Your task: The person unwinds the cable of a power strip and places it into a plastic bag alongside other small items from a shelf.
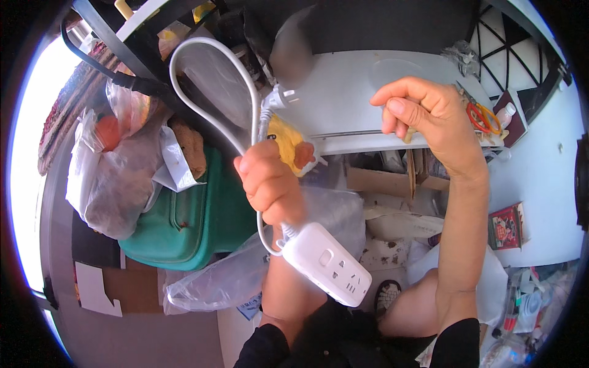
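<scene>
My left hand (271, 184) is closed around the looped white cable (179, 92) of a power strip. The white power strip (329, 264) hangs just below that fist, its sockets and switch facing up. Above the fist the white plug (276, 99) points right, its metal prongs bare. My right hand (414, 110) is raised over the white shelf, with thumb and fingertips curled close together. A small yellowish thing (408, 135) shows beneath its fingers; whether the hand holds it, I cannot tell.
A green case (170, 239) with plastic bags (115, 188) on it stands at the left. Scissors with orange and red handles (483, 118) and a small white bottle (505, 115) lie at the shelf's right end. Below the shelf are cardboard pieces (377, 180) and clear plastic (221, 285).
</scene>
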Demonstrator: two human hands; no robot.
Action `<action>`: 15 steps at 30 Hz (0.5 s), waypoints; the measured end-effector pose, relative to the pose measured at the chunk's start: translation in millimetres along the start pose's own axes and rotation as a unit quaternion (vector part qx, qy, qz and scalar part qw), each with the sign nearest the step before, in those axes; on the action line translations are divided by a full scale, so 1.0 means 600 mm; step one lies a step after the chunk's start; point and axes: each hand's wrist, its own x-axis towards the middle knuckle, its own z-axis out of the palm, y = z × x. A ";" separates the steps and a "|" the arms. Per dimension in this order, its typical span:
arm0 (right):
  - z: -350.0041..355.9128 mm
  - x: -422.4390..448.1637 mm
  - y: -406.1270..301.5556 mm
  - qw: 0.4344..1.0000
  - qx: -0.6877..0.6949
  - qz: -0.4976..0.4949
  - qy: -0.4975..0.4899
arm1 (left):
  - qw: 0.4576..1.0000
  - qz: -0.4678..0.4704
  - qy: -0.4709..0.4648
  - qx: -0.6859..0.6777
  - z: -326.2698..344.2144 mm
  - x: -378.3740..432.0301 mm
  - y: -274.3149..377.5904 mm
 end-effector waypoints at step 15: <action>0.041 0.003 0.005 0.980 0.184 -0.059 -0.045 | 0.997 0.017 -0.073 0.004 0.019 0.007 -0.001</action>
